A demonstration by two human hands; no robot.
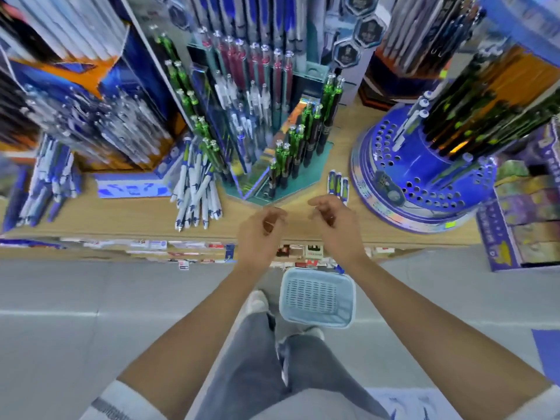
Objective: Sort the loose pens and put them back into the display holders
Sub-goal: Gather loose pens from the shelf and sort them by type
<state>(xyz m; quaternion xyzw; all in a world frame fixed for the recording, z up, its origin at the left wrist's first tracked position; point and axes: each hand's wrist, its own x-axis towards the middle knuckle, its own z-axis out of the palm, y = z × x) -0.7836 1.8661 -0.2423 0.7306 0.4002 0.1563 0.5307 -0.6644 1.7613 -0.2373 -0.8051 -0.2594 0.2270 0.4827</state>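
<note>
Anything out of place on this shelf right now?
Yes. A heap of white-and-blue pens lies loose on the shelf left of the teal display; three more pens lie beside the round blue holder, which has many empty holes.

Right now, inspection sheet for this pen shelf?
Surface: wooden shelf, crowded with pen displays.
Job's things: loose white-and-blue pens heaped left of teal holder; three more pens beside round blue holder, many holes unfilled.
Clutter: pale blue basket on the floor.
Hands: left hand and right hand over the shelf edge, fingers loosely curled, holding nothing.
Cables: nothing seen.
Surroundings: grey floor; price labels on shelf front.
</note>
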